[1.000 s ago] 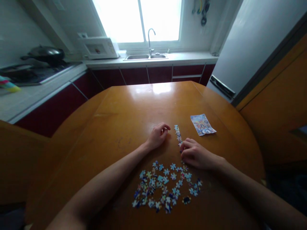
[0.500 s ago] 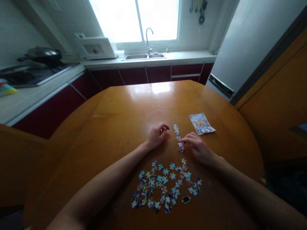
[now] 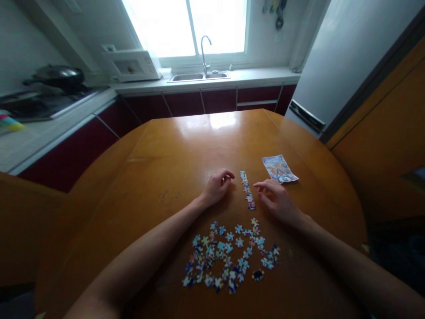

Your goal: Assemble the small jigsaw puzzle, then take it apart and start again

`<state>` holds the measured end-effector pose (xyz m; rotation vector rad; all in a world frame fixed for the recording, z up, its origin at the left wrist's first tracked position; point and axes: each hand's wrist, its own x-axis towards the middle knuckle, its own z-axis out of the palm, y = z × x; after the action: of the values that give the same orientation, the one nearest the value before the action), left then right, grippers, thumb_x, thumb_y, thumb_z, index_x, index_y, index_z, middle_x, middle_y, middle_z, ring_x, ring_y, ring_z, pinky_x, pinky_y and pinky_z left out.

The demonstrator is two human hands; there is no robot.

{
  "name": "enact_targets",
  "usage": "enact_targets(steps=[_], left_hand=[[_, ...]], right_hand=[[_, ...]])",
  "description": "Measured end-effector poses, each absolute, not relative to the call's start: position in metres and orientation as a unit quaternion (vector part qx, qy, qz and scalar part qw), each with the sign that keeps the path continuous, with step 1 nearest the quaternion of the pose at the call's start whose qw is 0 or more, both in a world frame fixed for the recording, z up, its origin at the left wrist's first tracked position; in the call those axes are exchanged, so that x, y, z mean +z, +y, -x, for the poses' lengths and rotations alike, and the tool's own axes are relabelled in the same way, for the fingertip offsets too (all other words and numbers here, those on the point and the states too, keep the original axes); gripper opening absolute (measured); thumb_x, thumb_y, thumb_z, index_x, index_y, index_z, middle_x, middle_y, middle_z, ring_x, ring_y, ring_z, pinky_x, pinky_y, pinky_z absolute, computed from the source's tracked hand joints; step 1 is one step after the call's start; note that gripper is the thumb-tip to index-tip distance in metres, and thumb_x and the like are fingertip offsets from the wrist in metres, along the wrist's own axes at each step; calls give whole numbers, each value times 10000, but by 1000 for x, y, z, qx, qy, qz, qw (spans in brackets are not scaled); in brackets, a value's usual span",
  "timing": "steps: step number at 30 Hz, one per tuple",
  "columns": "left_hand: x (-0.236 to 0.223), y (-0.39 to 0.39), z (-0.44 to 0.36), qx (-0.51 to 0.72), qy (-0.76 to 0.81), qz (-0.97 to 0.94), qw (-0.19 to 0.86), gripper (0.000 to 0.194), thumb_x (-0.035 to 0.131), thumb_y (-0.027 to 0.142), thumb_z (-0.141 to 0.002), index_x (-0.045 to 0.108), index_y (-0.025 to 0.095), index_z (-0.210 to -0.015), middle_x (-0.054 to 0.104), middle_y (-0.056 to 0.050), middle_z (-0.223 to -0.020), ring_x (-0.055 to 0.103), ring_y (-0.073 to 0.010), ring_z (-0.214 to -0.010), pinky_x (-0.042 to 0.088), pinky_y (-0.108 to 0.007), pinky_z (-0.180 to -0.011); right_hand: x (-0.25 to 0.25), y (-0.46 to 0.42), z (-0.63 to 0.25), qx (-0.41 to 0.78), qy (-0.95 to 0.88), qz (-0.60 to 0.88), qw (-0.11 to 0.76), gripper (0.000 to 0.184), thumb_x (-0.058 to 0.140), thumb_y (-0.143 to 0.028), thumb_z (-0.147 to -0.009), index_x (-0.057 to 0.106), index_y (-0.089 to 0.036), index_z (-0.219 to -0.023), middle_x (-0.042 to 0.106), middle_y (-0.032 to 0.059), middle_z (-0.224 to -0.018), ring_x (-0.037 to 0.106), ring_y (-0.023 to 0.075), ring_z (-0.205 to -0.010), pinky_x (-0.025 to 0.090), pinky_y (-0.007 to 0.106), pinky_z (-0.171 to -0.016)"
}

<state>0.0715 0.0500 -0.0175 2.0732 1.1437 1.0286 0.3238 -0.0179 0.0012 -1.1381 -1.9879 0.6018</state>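
A narrow strip of joined jigsaw puzzle pieces (image 3: 247, 190) lies on the wooden table between my hands. To its left rests my left hand (image 3: 218, 185), loosely curled, fingertips a little short of the strip; I see nothing held in it. My right hand (image 3: 275, 197) hovers just right of the strip with its index finger stretched out and thumb apart, holding nothing and not touching the strip. Nearer to me is a spread of loose puzzle pieces (image 3: 229, 237), mostly light blue, white and dark blue. One dark piece (image 3: 258, 275) sits apart at its lower right.
A creased picture sheet (image 3: 279, 168) lies beyond my right hand. The round wooden table (image 3: 186, 150) fills the middle. Behind it are a counter with a sink (image 3: 199, 76), a microwave (image 3: 133, 65), a wok (image 3: 59, 77) on the stove, and a refrigerator (image 3: 332, 66) at right.
My right hand has come off the lower end of the strip and drawn up and to the right, uncovering the whole strip. My left hand stays in place.
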Motion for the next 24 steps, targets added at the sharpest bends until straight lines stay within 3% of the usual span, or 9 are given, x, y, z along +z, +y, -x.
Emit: enact_targets(steps=[9,24], left_hand=[[-17,50,-72,381,421,-774,279,165,500,97,-887,646,169,-909,658,-23,-844,575,-128,-721,459,-252,-683],[-17,49,-73,374,424,-776,280,168,505,92,-877,650,174,-901,663,-21,-838,577,-130,-709,463,-256,-683]], right_hand=[[-5,-17,-326,263,-747,467,392,241,552,-177,-907,660,-237,-1115,670,62,-929,615,215,-848,508,376,-764],[-4,-17,-327,262,-761,460,376,174,561,-175,-906,691,-224,-1009,682,63,-916,618,214,-859,501,369,-772]])
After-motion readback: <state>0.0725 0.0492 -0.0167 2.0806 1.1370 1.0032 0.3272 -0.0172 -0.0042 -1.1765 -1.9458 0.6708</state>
